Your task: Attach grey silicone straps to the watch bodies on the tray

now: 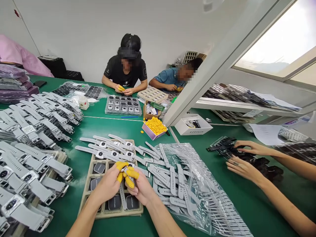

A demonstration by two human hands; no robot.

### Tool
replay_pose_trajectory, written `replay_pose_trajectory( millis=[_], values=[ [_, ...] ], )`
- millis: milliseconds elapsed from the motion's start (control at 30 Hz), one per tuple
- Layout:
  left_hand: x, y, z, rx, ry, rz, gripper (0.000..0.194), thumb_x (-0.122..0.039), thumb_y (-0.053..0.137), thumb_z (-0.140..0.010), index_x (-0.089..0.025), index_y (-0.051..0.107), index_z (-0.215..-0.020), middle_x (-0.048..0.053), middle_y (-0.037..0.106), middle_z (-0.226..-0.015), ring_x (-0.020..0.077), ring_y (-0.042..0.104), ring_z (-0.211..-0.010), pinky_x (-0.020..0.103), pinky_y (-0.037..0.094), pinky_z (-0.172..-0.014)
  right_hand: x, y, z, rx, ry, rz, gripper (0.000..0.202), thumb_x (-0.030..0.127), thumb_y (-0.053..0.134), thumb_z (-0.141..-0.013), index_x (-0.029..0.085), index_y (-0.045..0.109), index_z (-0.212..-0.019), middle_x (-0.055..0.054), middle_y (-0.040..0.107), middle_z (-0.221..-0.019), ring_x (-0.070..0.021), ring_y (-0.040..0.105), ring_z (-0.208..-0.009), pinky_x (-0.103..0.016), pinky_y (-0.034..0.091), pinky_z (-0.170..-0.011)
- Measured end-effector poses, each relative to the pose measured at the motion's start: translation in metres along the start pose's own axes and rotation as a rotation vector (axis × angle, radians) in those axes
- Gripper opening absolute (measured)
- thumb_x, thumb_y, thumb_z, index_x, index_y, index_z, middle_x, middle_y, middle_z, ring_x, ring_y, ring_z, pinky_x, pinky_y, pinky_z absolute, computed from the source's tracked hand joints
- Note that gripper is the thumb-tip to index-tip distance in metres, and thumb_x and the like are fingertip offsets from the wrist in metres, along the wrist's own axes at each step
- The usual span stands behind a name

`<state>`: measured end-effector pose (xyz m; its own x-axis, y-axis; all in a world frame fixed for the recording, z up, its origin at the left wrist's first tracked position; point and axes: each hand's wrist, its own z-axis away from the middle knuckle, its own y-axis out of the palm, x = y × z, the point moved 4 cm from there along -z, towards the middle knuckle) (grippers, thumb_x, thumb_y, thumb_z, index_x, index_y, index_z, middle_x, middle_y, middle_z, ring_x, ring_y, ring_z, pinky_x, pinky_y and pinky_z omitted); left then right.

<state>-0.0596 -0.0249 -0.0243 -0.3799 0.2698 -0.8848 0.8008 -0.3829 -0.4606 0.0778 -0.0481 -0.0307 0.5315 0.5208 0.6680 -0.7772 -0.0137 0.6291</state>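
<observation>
My left hand point(108, 182) and my right hand point(143, 187), with yellow finger cots on several fingers, meet over a beige compartment tray point(85, 200). Both are closed on a small silver smartwatch point(125, 170), mostly hidden by the fingers. A grey strap point(122, 197) hangs below them, seemingly from the watch. In the tray lie dark square watch faces under film point(99, 168). Across its far end rest several watches with grey straps fitted point(115, 153). Loose grey straps point(172, 181) lie to the right on a clear plastic bag point(207, 184).
Stacked trays of strapped watches point(29, 177) fill the left. Ahead stand a box of yellow finger cots point(155, 126), a white box point(192, 125) and a white post point(209, 65). A co-worker's hands point(244, 168) handle black straps at right; two people point(125, 72) sit opposite.
</observation>
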Motion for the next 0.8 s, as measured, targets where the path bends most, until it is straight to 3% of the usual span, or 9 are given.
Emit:
replay_pose_trajectory(
  millis=[133,233,500,667,800],
  values=[
    [-0.01,-0.002,0.005,0.067,-0.007,0.074,0.046,-0.029,0.04,-0.105,-0.024,0.055,-0.148,0.011,0.054,-0.154,0.0248,0.049,-0.146,0.046,0.037,-0.126,0.001,-0.001,0.002,-0.017,-0.027,-0.038,0.033,0.041,0.082,-0.073,0.021,0.057,-0.075,0.01,0.046,-0.044,-0.0029,0.02,-0.034,-0.018,0.013,-0.034],
    [-0.019,-0.004,0.005,0.065,0.004,0.089,0.046,-0.036,0.035,-0.108,-0.024,0.054,-0.149,0.01,0.054,-0.154,0.0237,0.049,-0.145,0.045,0.036,-0.126,0.002,0.0,0.003,-0.012,-0.029,-0.056,0.037,0.042,0.084,-0.073,0.021,0.054,-0.075,0.011,0.044,-0.045,-0.0024,0.02,-0.035,-0.018,0.014,-0.035],
    [-0.025,-0.005,0.003,0.029,0.027,-0.225,0.041,-0.02,0.043,-0.096,-0.02,0.064,-0.131,0.013,0.065,-0.127,0.0257,0.064,-0.119,0.042,0.055,-0.106,-0.003,-0.002,0.004,-0.037,0.018,0.01,0.037,0.043,0.084,-0.071,0.021,0.054,-0.072,0.01,0.044,-0.044,-0.0021,0.021,-0.035,-0.018,0.014,-0.034],
    [-0.029,-0.006,0.004,0.055,0.062,-0.359,0.039,-0.021,0.039,-0.098,-0.02,0.065,-0.127,0.013,0.066,-0.124,0.028,0.063,-0.116,0.046,0.055,-0.104,-0.006,-0.007,0.004,-0.064,0.064,0.073,0.039,0.046,0.083,-0.071,0.021,0.053,-0.073,0.01,0.046,-0.045,-0.0016,0.02,-0.034,-0.018,0.012,-0.034],
    [-0.03,-0.007,0.006,0.089,0.024,-0.322,0.041,-0.022,0.034,-0.101,-0.019,0.065,-0.128,0.013,0.066,-0.127,0.0273,0.062,-0.119,0.046,0.053,-0.106,-0.005,-0.007,0.003,-0.073,0.065,0.116,0.041,0.049,0.083,-0.071,0.021,0.054,-0.075,0.01,0.046,-0.045,-0.0017,0.02,-0.034,-0.018,0.012,-0.034]
  ],
)
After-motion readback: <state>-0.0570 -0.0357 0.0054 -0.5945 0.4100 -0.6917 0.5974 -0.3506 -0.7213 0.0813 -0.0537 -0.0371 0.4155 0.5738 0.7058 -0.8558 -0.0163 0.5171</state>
